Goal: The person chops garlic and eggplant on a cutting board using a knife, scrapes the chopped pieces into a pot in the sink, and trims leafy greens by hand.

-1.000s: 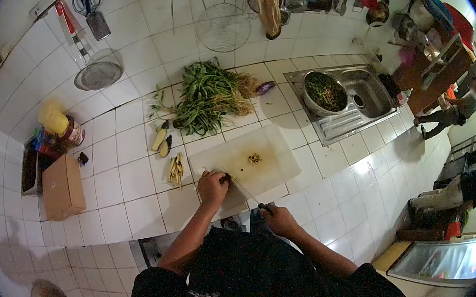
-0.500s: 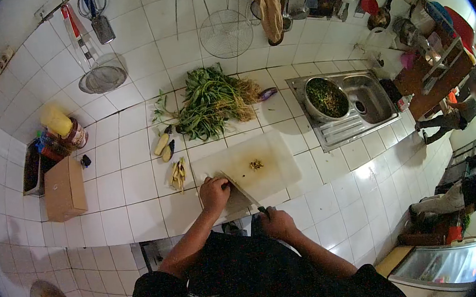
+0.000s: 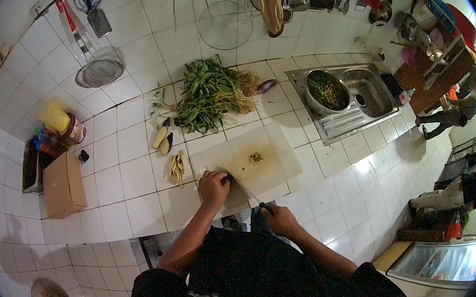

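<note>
Seen from above, two bare hands work at a white-tiled desk. The left hand, fingers curled and bunched, presses down on the near left part of a pale cutting board; a small dark piece shows at its fingertips, mostly hidden, too small to name. The right hand is closed around the black handle of a knife, whose blade slants across the board, its tip close to the left fingers. A little heap of chopped bits lies on the board, right of the blade. Left of the board are pale cut strips, and just beyond them cut eggplant pieces. Behind the board spreads a pile of leafy greens with stringy roots, a purple eggplant at its right. Farther right, a metal bowl of chopped greens sits at the left side of a steel sink.
</note>
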The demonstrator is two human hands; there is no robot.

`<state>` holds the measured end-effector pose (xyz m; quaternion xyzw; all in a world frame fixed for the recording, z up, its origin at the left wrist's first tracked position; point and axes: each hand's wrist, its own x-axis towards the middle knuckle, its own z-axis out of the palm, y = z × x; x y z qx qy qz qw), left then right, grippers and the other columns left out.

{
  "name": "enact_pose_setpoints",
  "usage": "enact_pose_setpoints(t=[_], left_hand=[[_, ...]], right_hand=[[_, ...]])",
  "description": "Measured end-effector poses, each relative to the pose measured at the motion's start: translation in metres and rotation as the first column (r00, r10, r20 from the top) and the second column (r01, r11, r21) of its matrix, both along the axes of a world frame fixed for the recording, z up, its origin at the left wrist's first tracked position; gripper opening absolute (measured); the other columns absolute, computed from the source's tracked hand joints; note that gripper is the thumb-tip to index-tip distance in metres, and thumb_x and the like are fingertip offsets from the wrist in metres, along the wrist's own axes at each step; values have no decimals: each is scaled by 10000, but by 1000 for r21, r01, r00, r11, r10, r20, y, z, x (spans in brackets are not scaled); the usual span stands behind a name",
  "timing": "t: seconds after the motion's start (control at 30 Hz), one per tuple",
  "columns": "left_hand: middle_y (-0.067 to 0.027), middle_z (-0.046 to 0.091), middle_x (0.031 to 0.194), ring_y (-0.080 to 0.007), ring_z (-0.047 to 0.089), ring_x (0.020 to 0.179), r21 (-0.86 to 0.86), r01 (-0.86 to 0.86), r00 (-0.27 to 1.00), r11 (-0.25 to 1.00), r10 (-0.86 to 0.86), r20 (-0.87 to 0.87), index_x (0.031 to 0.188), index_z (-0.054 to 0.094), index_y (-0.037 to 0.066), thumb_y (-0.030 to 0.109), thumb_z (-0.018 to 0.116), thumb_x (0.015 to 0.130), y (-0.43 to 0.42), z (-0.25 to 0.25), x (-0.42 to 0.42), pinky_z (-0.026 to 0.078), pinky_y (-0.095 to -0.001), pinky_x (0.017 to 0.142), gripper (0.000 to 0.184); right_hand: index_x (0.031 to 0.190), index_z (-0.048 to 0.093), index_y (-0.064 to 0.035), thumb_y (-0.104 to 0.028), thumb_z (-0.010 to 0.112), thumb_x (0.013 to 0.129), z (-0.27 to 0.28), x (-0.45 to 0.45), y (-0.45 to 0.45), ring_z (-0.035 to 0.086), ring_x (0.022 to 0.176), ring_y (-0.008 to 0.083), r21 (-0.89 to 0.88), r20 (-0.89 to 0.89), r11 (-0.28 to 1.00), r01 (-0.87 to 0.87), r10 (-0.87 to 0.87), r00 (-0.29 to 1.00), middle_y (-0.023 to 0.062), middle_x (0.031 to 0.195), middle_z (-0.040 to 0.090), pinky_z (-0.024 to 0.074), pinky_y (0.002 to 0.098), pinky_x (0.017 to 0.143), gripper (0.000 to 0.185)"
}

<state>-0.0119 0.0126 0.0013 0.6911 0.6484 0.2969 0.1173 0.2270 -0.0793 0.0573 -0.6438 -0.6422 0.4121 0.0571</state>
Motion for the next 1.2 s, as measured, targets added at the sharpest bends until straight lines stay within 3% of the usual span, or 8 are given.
enact_pose_setpoints(t=[0.67,0.87,0.93,1.03,1.17,1.2], left_hand=[[-85,715,922,-306,630,904,-46,-43,999,998,44,28,861,729,81,130,727,639,0,3,1,527,-418,812,227],[-86,715,909,-301,630,891,-67,-31,999,997,32,17,855,728,93,159,747,642,5,1,-1,528,-418,795,224],[-93,710,900,-303,628,889,-61,-33,999,998,33,8,852,727,94,163,751,637,6,3,0,528,-420,788,227],[-103,701,888,-307,624,888,-65,-38,999,997,40,17,847,722,96,165,757,629,0,3,0,527,-422,785,232],[-96,690,893,-307,620,896,-110,-54,998,992,55,7,842,714,99,151,761,622,2,10,-1,523,-425,794,231],[-96,690,893,-307,620,896,-111,-54,998,992,55,8,842,714,99,151,761,622,3,8,-1,523,-425,794,231]], right_hand=[[1082,630,12,-408,476,987,10,-4,7,621,926,489,-19,30,998,-58,58,998,304,936,656,486,551,812,457],[1001,612,17,-421,479,984,11,-7,7,622,885,489,-27,24,1000,-7,8,1000,296,890,655,486,560,779,458],[964,604,18,-413,475,984,16,-7,13,624,885,487,-38,115,999,-37,41,992,294,882,656,488,558,781,451],[938,599,22,-408,460,986,7,-9,17,637,786,491,94,84,994,-47,39,996,283,799,655,502,583,703,455],[968,606,13,-400,467,987,0,-4,15,635,774,493,83,55,992,-93,89,995,278,790,656,501,582,692,437],[992,615,17,-396,479,981,6,-2,11,627,838,493,38,22,997,-67,66,998,291,845,654,496,566,740,435]])
